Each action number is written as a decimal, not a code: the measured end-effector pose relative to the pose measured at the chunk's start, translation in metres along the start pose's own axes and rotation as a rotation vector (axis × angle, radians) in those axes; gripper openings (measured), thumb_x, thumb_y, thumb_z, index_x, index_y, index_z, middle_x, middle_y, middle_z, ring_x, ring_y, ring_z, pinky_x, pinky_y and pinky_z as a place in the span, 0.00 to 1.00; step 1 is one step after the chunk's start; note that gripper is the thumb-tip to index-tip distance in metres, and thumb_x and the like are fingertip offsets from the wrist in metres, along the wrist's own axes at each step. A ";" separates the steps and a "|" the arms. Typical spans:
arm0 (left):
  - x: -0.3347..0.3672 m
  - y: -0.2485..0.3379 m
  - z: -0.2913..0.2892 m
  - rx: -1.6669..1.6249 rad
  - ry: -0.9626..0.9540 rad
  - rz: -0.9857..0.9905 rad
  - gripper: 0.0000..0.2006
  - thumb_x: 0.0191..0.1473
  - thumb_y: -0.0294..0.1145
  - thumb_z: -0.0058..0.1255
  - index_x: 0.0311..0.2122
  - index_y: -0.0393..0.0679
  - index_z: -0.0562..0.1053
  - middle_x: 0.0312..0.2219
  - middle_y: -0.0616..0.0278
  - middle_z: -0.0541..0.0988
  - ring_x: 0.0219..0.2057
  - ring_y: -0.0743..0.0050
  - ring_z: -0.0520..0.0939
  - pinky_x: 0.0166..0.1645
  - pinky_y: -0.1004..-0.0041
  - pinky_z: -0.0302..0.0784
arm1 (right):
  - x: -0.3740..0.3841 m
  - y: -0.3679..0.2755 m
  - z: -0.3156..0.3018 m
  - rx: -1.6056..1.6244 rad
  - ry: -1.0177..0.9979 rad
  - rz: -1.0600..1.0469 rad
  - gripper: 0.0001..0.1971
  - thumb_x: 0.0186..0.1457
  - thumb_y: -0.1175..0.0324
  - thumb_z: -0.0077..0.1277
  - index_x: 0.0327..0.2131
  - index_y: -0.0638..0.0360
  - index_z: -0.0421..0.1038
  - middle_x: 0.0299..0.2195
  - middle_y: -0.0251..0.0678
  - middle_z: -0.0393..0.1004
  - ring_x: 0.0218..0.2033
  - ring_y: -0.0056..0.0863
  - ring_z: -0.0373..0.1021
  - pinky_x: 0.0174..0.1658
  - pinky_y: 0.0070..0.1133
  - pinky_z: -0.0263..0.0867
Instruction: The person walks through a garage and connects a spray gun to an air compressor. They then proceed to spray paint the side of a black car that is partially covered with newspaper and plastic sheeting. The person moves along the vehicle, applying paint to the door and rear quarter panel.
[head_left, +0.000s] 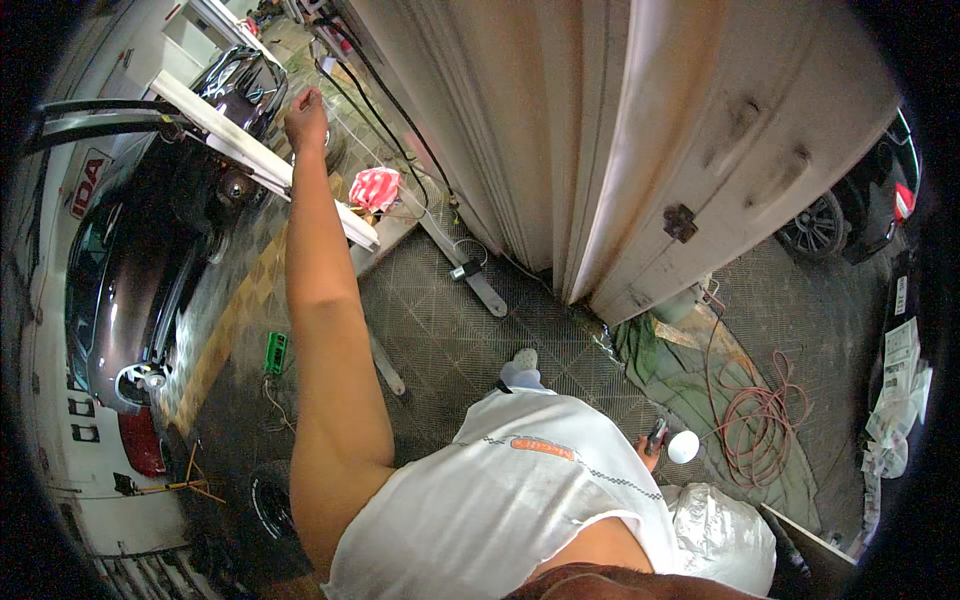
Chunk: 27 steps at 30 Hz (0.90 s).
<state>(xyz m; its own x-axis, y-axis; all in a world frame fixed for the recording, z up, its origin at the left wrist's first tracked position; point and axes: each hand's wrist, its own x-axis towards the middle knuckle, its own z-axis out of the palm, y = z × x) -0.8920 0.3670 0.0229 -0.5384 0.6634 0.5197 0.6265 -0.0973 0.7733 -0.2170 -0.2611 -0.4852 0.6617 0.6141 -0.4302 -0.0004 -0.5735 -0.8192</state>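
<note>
My left arm reaches far forward, and my left hand (307, 120) is closed, its fingers curled together beside a white lift beam (225, 130). Whatever those fingers might hold is too small to make out. Low at my right side, my right hand (648, 455) is wrapped round a dark-handled tool with a round white top (683, 447); my shirt partly hides this hand. Ahead of me rises a large dull beige vehicle body panel (590, 120) with a dark latch (680, 222) on it. A red-and-white cloth (375, 188) lies near the foot of the beam.
A coiled red hose (765, 420) lies on a green sheet (650, 370) at right. Metal lift arms (470, 270) cross the tiled floor. Dark cars stand left (125, 330) and right (850, 220). A green box (276, 352) and a tire (265, 505) are at left.
</note>
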 end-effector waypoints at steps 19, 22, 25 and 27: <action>0.118 0.009 0.003 0.146 -0.215 0.201 0.28 0.44 0.51 0.69 0.44 0.38 0.79 0.40 0.56 0.85 0.41 0.65 0.84 0.49 0.70 0.76 | -0.020 -0.034 0.113 -0.163 -0.043 0.006 0.34 0.60 0.61 0.56 0.66 0.59 0.57 0.55 0.51 0.71 0.51 0.41 0.70 0.52 0.32 0.67; 0.134 -0.006 0.007 0.108 -0.227 0.214 0.27 0.46 0.50 0.68 0.44 0.39 0.79 0.39 0.57 0.85 0.42 0.67 0.84 0.50 0.71 0.75 | -0.014 -0.033 0.121 -0.174 -0.058 -0.015 0.33 0.60 0.62 0.56 0.66 0.60 0.57 0.55 0.51 0.72 0.50 0.40 0.70 0.51 0.32 0.67; 0.146 -0.023 0.001 0.057 -0.248 0.126 0.24 0.51 0.49 0.63 0.47 0.41 0.79 0.41 0.57 0.84 0.44 0.66 0.83 0.51 0.71 0.74 | -0.003 -0.031 0.127 -0.187 -0.076 -0.044 0.33 0.60 0.62 0.56 0.65 0.60 0.58 0.54 0.51 0.72 0.49 0.39 0.71 0.50 0.32 0.68; 0.157 -0.039 0.004 0.009 -0.298 0.091 0.23 0.55 0.48 0.59 0.50 0.43 0.78 0.43 0.57 0.83 0.46 0.66 0.82 0.54 0.70 0.72 | 0.003 -0.023 0.130 -0.193 -0.071 -0.067 0.33 0.60 0.62 0.56 0.65 0.61 0.58 0.53 0.50 0.73 0.49 0.38 0.71 0.49 0.32 0.69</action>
<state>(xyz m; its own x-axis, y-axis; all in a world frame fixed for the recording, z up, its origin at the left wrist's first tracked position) -0.9990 0.4777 0.0730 -0.2920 0.8405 0.4564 0.6703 -0.1605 0.7245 -0.3123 -0.1752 -0.5166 0.6006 0.6874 -0.4084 0.1900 -0.6188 -0.7622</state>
